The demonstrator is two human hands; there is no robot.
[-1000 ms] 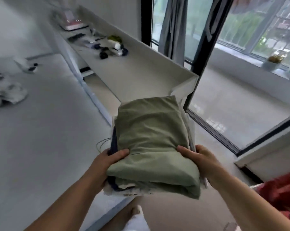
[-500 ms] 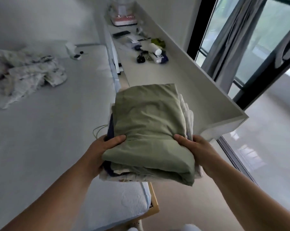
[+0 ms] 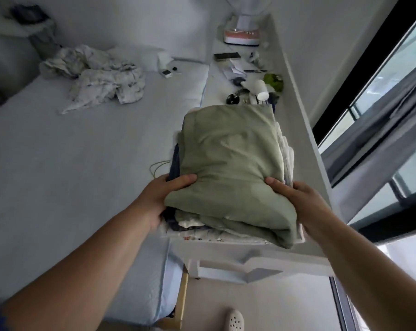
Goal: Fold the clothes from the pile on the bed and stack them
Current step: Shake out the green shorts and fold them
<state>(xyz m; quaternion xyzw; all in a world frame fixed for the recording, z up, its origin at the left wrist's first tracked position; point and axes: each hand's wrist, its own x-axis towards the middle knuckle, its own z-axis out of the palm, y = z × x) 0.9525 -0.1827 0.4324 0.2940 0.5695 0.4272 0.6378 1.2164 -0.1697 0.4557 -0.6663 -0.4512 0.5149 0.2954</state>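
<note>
I hold a stack of folded clothes [image 3: 228,168] in front of me, over the near end of the white side shelf [image 3: 305,149]. A sage-green garment lies on top, with dark blue and white pieces under it. My left hand [image 3: 164,197] grips the stack's left side, thumb on top. My right hand [image 3: 297,201] grips its right side the same way. A crumpled pile of white patterned clothes [image 3: 99,77] lies far back on the white bed [image 3: 59,175].
The shelf's far end holds a fan base [image 3: 241,34], a phone, papers, a white bottle [image 3: 259,88] and a green object. A window with grey curtains [image 3: 379,130] runs along the right. A white clog [image 3: 234,320] is on the floor below.
The view swung left from the window toward the bed. The stack in my hands now sits over the shelf's near end, and the pile on the bed is in full view.
</note>
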